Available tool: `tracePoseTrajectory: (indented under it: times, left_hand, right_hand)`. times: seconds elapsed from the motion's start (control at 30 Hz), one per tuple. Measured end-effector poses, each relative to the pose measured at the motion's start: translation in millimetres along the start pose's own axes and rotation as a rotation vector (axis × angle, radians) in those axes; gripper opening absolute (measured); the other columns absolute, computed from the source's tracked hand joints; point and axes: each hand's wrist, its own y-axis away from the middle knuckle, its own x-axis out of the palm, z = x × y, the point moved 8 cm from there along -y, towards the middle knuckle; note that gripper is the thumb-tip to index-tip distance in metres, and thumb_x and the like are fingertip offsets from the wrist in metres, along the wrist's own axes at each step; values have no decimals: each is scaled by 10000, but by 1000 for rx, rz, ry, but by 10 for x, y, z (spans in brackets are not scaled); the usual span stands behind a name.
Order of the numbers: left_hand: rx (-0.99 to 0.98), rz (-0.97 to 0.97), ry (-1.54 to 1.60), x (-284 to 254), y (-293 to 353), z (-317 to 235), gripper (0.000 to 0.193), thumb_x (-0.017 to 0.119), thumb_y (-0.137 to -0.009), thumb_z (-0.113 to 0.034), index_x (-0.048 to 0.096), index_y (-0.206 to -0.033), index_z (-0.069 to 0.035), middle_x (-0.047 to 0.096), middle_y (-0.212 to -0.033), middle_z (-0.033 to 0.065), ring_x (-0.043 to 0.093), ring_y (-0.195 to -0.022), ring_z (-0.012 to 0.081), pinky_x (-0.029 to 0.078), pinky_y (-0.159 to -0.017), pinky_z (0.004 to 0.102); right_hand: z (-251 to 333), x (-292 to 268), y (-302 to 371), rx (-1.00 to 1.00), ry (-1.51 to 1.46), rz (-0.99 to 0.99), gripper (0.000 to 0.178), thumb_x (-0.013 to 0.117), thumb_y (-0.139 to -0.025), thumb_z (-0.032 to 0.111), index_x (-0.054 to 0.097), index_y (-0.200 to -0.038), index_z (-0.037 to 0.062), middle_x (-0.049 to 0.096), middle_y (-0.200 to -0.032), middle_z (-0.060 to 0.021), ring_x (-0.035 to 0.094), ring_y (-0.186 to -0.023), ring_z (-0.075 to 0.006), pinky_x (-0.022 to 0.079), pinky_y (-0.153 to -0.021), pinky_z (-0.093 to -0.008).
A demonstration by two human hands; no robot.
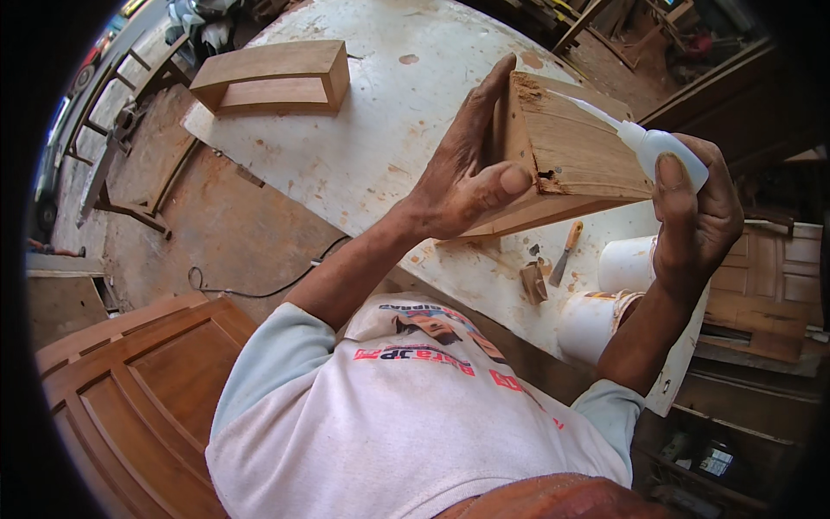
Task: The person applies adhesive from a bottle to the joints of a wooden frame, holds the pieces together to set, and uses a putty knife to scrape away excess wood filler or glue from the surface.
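A wooden box (584, 143) with a rough, chipped left edge and a dark gap at its near corner stands on the white worktable. My left hand (471, 169) grips its left end, palm against the side, long fingers stretched along it and thumb at the near corner. In my right hand (700, 212) is a small white squeeze bottle (661, 156), pinched between thumb and fingers. Its thin nozzle points left, the tip over the box's upper face near the chipped edge. Whether the tip touches the wood, I cannot tell.
Another open wooden frame box (285, 78) sits at the far left of the stained white table (389, 112). Nearer are a wooden-handled scraper (566, 253), a small wood block (533, 283) and two white buckets (592, 322). A panelled wooden door (160, 389) leans at lower left; a cable (259, 294) lies on the floor.
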Motion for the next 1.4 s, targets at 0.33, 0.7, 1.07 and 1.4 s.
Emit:
tracePoseTrajectory:
  times: [0.33, 0.7, 1.07, 1.4]
  left_hand:
    - [-217, -131, 189, -143, -81, 165, 681, 466, -1017, -563, 567, -1348, 23, 635, -1239, 189, 578, -1182, 259, 423, -1071, 379]
    - [-244, -139, 227, -142, -77, 194, 628, 499, -1026, -546, 598, -1290, 15, 647, -1166, 147, 578, -1122, 204, 439, -1030, 353]
    - [-187, -124, 212, -125, 2, 232, 1006, 536, -903, -762, 303, -1567, -42, 439, -1501, 226, 467, -1375, 330, 371, -1162, 441]
    - [38, 67, -192, -130, 251, 199, 1581, 921, -499, -705, 2, -1642, -114, 243, -1618, 222, 223, -1508, 415, 238, -1239, 570]
  right_hand:
    - [38, 116, -80, -27, 13, 45, 141, 706, -918, 103, 703, -1002, -11, 659, -849, 6, 557, -776, -35, 447, -705, -208]
    - [134, 132, -131, -91, 77, 63, 131, 712, -914, 105, 704, -981, -8, 670, -810, 1, 571, -724, -25, 452, -646, -200]
    - [170, 132, -139, -106, 102, 76, 132, 714, -916, 106, 703, -980, -8, 653, -792, 9, 549, -705, -18, 429, -621, -195]
    - [179, 156, -152, -124, 96, 96, 138, 716, -915, 107, 698, -980, -14, 657, -800, 4, 554, -707, -20, 434, -628, -195]
